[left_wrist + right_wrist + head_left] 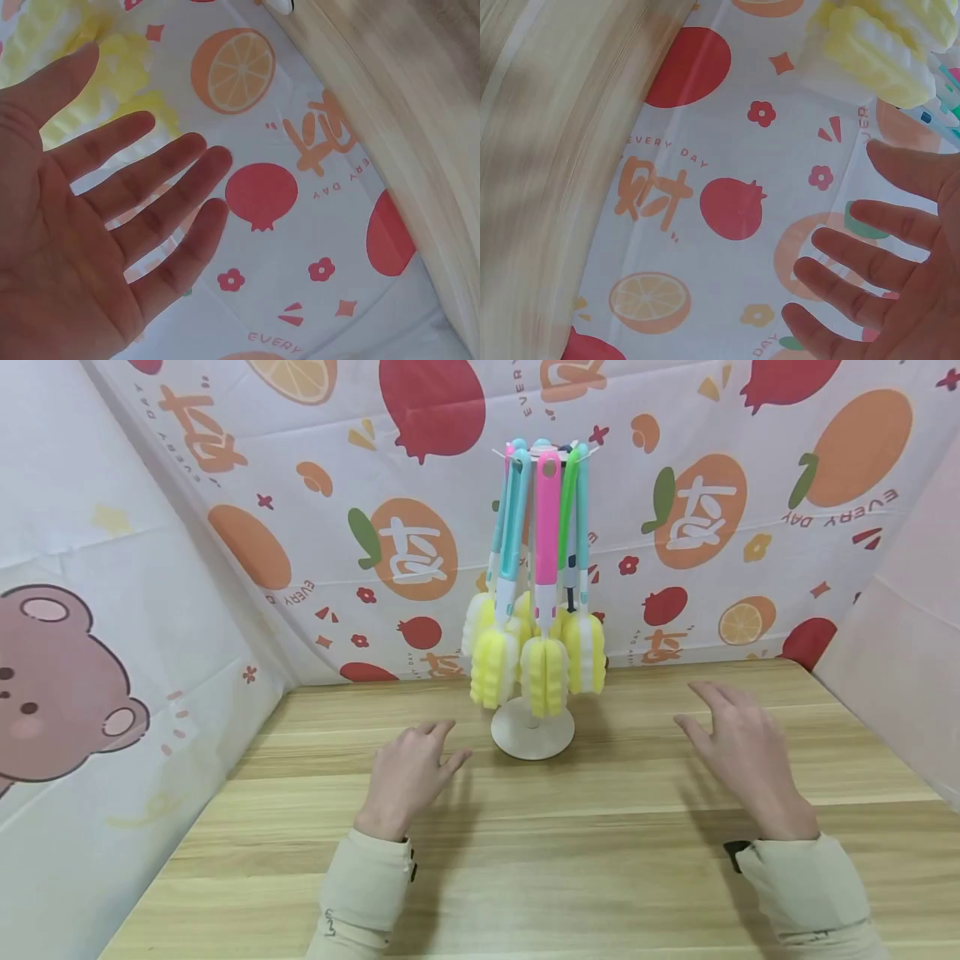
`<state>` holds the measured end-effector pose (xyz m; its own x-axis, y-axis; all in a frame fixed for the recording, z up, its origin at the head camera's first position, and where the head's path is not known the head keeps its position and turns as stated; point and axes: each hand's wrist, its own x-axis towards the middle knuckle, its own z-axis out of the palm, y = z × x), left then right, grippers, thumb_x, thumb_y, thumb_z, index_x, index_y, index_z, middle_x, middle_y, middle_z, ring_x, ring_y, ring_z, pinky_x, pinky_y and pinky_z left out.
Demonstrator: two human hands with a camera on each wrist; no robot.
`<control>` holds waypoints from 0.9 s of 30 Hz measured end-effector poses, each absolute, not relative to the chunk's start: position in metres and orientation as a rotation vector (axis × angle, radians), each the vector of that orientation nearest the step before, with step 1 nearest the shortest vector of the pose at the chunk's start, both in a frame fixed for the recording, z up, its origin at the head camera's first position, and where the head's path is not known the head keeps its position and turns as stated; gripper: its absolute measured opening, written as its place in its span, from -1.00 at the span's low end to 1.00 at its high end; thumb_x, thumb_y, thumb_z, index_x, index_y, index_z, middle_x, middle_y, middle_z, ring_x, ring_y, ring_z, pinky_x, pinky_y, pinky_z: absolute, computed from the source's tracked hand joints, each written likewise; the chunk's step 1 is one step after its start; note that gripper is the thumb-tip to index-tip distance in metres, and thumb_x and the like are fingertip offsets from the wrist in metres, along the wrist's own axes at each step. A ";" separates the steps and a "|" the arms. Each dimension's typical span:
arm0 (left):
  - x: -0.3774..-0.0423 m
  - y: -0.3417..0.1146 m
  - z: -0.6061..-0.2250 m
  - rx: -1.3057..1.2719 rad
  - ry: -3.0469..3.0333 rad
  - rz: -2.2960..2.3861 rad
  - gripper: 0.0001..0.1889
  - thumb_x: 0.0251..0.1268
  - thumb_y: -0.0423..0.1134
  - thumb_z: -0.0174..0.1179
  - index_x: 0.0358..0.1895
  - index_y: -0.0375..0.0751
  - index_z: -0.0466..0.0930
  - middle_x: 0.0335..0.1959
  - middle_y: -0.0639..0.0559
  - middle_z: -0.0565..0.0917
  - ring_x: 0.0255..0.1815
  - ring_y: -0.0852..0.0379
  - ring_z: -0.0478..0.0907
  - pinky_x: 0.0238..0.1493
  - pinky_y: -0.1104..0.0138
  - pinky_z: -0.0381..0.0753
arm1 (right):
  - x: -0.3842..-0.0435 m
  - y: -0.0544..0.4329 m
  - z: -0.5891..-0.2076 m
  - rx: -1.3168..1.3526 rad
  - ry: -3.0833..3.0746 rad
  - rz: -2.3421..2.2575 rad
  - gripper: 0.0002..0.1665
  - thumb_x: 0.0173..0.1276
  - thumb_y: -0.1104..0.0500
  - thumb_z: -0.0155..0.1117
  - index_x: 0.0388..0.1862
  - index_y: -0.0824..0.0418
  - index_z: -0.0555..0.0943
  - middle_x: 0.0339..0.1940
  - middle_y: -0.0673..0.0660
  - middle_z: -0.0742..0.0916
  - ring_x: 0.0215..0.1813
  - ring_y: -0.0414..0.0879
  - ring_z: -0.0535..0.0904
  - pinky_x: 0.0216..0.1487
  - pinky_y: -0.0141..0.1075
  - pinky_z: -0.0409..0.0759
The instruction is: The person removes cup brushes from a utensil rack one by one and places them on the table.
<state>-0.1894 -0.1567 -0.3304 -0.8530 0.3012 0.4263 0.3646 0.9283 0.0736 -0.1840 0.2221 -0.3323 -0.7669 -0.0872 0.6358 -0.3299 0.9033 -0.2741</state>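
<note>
The table (585, 885) carries a white stand (513, 735) near its back edge, upright, ahead of the hands and between them. Brushes (548, 568) hang round its top, their long axes close to vertical, handles (547, 510) up and yellow-and-white heads (555, 681) down. The left hand (407, 777) is nearer, just beside the stand yet not touching; the right hand (750, 764) is well apart on the other side. Both hands are empty, fingers spread and relaxed.
</note>
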 end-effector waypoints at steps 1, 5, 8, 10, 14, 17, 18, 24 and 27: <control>-0.190 -0.156 -0.331 -0.488 -2.650 -0.200 -0.50 0.28 -0.01 0.41 0.12 -0.33 0.68 0.00 -0.25 0.73 -0.16 -0.23 0.73 -0.45 0.04 0.72 | -0.184 0.221 -0.332 0.290 -2.396 0.495 -0.41 0.17 0.29 0.53 0.17 0.46 0.59 0.10 0.51 0.65 0.13 0.46 0.55 0.01 0.34 0.53; -0.191 -0.152 -0.332 -0.505 -2.635 -0.163 -0.57 0.28 -0.03 0.41 0.05 -0.30 0.71 -0.08 -0.22 0.76 -0.23 -0.20 0.74 -0.46 0.06 0.71 | -0.187 0.217 -0.333 0.284 -2.361 0.502 -0.41 0.15 0.28 0.55 0.15 0.44 0.61 0.07 0.48 0.68 0.11 0.43 0.58 -0.05 0.32 0.56; -0.195 -0.141 -0.334 -0.531 -2.742 -0.143 -0.59 0.34 -0.01 0.35 0.07 -0.25 0.71 -0.05 -0.18 0.75 -0.12 -0.19 0.72 -0.26 -0.02 0.72 | -0.188 0.216 -0.334 0.272 -2.373 0.528 -0.40 0.17 0.27 0.54 0.17 0.45 0.58 0.10 0.49 0.67 0.14 0.43 0.56 0.01 0.33 0.53; -0.200 -0.130 -0.335 -0.572 -2.849 -0.147 -0.59 0.39 0.02 0.29 0.09 -0.21 0.69 0.00 -0.15 0.74 -0.02 -0.17 0.70 -0.10 -0.07 0.68 | -0.187 0.218 -0.334 0.254 -2.382 0.540 -0.39 0.17 0.28 0.53 0.19 0.46 0.57 0.11 0.50 0.65 0.16 0.44 0.54 0.05 0.35 0.51; -0.209 -0.107 -0.339 -0.626 -3.014 -0.197 -0.58 0.47 0.05 0.19 0.17 -0.15 0.66 0.09 -0.10 0.70 0.10 -0.14 0.64 0.06 -0.14 0.59 | -0.185 0.222 -0.334 0.223 -2.389 0.547 -0.39 0.19 0.29 0.51 0.20 0.47 0.55 0.12 0.52 0.65 0.16 0.46 0.53 0.06 0.37 0.48; -0.213 -0.094 -0.343 -0.649 -3.059 -0.222 -0.57 0.48 0.07 0.15 0.21 -0.12 0.66 0.13 -0.05 0.69 0.13 -0.14 0.62 0.11 -0.13 0.56 | -0.185 0.222 -0.334 0.219 -2.380 0.546 -0.39 0.20 0.28 0.50 0.20 0.46 0.56 0.11 0.51 0.65 0.15 0.46 0.53 0.03 0.38 0.48; -0.214 -0.091 -0.343 -0.652 -3.075 -0.222 -0.56 0.48 0.08 0.14 0.22 -0.10 0.65 0.16 -0.03 0.68 0.15 -0.14 0.61 0.13 -0.12 0.54 | -0.185 0.222 -0.334 0.221 -2.372 0.548 -0.40 0.20 0.28 0.50 0.20 0.46 0.56 0.11 0.51 0.65 0.15 0.46 0.54 0.03 0.37 0.49; -0.215 -0.079 -0.344 -0.640 -3.220 -0.140 -0.44 0.41 0.13 0.18 0.36 -0.05 0.53 0.39 -0.04 0.51 0.39 -0.16 0.41 0.31 -0.11 0.41 | -0.186 0.221 -0.334 0.222 -2.351 0.569 -0.41 0.19 0.30 0.50 0.19 0.46 0.56 0.10 0.49 0.65 0.16 0.45 0.52 0.05 0.37 0.47; -0.216 -0.076 -0.345 -0.639 -3.264 -0.087 -0.36 0.33 0.15 0.25 0.41 -0.02 0.48 0.46 -0.07 0.43 0.47 -0.15 0.32 0.35 -0.10 0.37 | -0.184 0.222 -0.335 0.218 -2.361 0.583 -0.41 0.21 0.29 0.48 0.20 0.46 0.55 0.12 0.50 0.64 0.18 0.45 0.50 0.07 0.38 0.46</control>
